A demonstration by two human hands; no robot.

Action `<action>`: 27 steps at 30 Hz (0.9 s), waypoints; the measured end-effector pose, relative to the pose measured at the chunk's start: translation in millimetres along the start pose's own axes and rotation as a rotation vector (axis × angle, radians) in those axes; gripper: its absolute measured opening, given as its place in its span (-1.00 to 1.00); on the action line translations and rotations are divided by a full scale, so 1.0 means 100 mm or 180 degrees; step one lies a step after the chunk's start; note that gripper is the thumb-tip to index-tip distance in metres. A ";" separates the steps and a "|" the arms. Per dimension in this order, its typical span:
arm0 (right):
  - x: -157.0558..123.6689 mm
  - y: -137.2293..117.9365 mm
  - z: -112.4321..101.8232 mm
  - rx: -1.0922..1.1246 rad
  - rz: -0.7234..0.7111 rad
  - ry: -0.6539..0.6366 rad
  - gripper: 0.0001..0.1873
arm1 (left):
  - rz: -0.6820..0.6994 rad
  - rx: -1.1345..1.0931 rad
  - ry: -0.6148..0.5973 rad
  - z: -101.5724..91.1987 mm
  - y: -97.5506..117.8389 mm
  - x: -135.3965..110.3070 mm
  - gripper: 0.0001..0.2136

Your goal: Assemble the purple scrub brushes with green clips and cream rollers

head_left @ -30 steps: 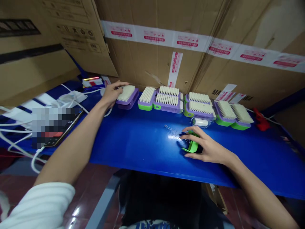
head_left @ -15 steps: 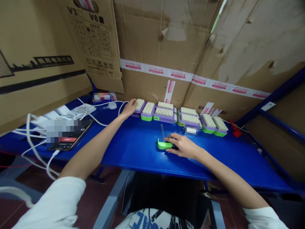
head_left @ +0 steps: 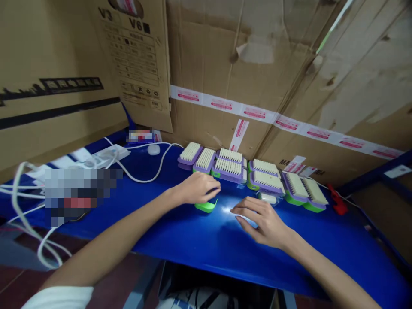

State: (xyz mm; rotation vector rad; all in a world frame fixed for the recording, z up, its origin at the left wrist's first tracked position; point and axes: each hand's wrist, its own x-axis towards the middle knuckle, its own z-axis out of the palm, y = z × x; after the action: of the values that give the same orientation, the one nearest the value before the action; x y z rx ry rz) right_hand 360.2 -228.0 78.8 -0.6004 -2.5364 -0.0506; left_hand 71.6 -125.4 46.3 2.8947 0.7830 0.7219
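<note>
My left hand [head_left: 200, 189] is closed on a bright green curved plastic piece [head_left: 206, 207], a little above or on the blue table; its thumb side is partly hidden. To the right, my right hand [head_left: 260, 219] hovers low over the table with fingers bent and apart, and nothing shows between them. Behind both hands stands a row of brushes with cream bristles and purple and green bodies, among them a brush [head_left: 228, 167] just past my left hand and another brush [head_left: 266, 182] behind my right. No metal spring is visible now.
A clear and white part [head_left: 268, 198] lies in front of the brushes. White cables and a power strip [head_left: 111, 155] lie at left, with a white mouse-shaped object [head_left: 153, 149]. A red object [head_left: 337, 202] is at far right. Cardboard [head_left: 206, 56] walls the back.
My left hand has come from the leftmost brush to the green piece, which has shifted left. My right hand has let go of it and moved right. The view has tilted slightly.
</note>
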 end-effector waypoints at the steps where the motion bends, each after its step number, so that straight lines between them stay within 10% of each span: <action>1: -0.07 0.03 0.13 -0.0064 -0.0014 0.0088 -0.81 | 0.0116 0.0084 -0.0097 0.04 0.06 -0.01 -0.65; 6: -0.36 0.10 0.43 -0.0475 -0.0312 0.0112 -0.75 | -0.0145 -0.0498 0.0245 0.01 0.00 0.00 -0.66; 9: -0.44 0.21 0.30 -0.0404 -0.0347 0.0174 -0.74 | -0.1181 0.0043 0.0949 -0.04 -0.22 0.04 -0.74; 13: -0.45 0.39 0.20 -0.0333 0.0082 0.0132 -0.70 | -0.2395 0.0705 0.0815 0.00 -0.42 0.06 -0.41; 27: -0.28 0.67 0.44 -0.0742 0.0558 0.0025 -0.51 | -0.2442 0.1069 0.0329 0.12 -0.31 0.23 -0.24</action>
State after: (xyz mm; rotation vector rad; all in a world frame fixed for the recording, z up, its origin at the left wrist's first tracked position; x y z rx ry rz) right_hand 388.6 -172.3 21.9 -0.9091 -2.4780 -0.2882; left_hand 80.0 -86.1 39.7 2.4522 2.0167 0.6776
